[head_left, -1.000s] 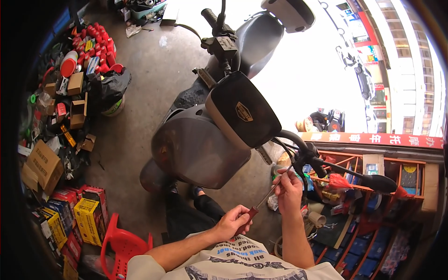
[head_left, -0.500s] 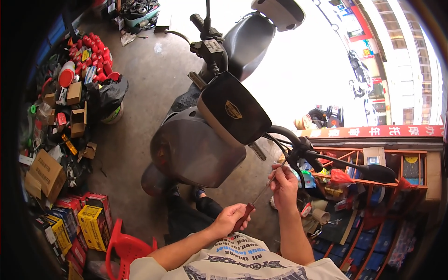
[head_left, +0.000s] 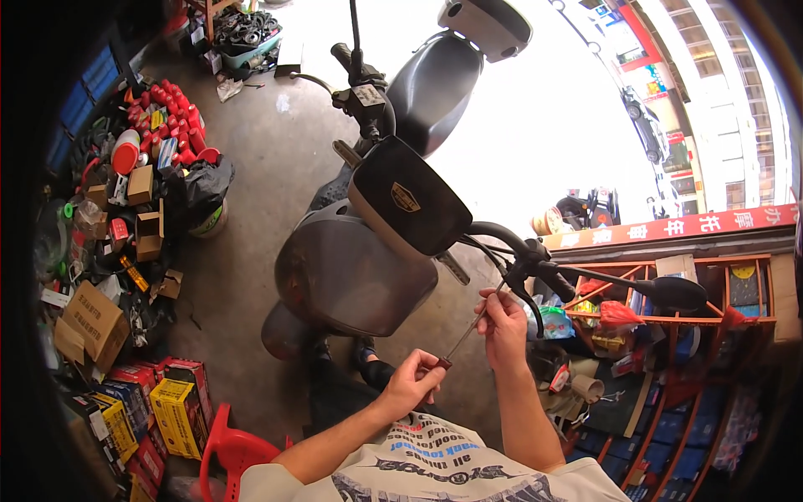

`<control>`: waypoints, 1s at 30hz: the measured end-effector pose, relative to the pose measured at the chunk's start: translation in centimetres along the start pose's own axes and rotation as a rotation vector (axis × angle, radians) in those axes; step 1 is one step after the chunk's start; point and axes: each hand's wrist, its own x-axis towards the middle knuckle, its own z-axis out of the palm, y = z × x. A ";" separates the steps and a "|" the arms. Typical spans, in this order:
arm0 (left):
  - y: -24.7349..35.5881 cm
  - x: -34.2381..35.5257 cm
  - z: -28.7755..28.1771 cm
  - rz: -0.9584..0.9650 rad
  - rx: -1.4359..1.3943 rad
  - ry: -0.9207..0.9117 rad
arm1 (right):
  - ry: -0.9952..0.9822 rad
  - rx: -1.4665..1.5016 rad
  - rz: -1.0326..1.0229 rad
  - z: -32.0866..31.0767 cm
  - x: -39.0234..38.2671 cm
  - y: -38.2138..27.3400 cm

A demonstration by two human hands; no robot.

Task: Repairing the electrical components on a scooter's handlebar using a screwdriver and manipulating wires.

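Left hand (head_left: pixel 410 383) near the shirt, fingers closed round the dark red handle of a screwdriver (head_left: pixel 462 343); handle mostly hidden in the fist. Right hand (head_left: pixel 505 328), a little farther off and to the right, pinches the metal shaft toward its tip, thumb against fingers, a narrow grip. Screwdriver slants far and right, its tip just by the clamp on the handlebar (head_left: pixel 529 261) of a dark scooter (head_left: pixel 351 272); contact too small to tell. Progress, as judged: work at the handlebar in hand, tool brought up to the spot and steadied by both hands. Brake lever (head_left: pixel 536 314) and mirror (head_left: pixel 679 293) both on the bar at the right; no loose part visible in either hand. Whether any screw has been turned, and how much is left, cannot tell. Around: red chair (head_left: pixel 230 448) near left, yellow box (head_left: pixel 178 410) beyond it, red bottles (head_left: pixel 174 117) heaped far left, orange rack (head_left: pixel 629 274) to the right
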 end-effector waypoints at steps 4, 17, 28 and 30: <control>1.2 0.0 0.5 0.046 0.274 0.059 | 0.002 0.013 -0.008 -0.1 -0.1 -0.1; 0.3 0.5 1.2 0.114 0.243 0.097 | -0.027 0.021 -0.004 -0.4 -0.4 -0.5; 1.1 0.0 2.0 0.182 0.382 0.229 | 0.242 -0.686 -0.725 -6.5 -0.6 -8.2; 0.8 -0.1 1.9 0.198 0.398 0.243 | 0.108 -0.981 -0.744 -6.2 1.0 -9.7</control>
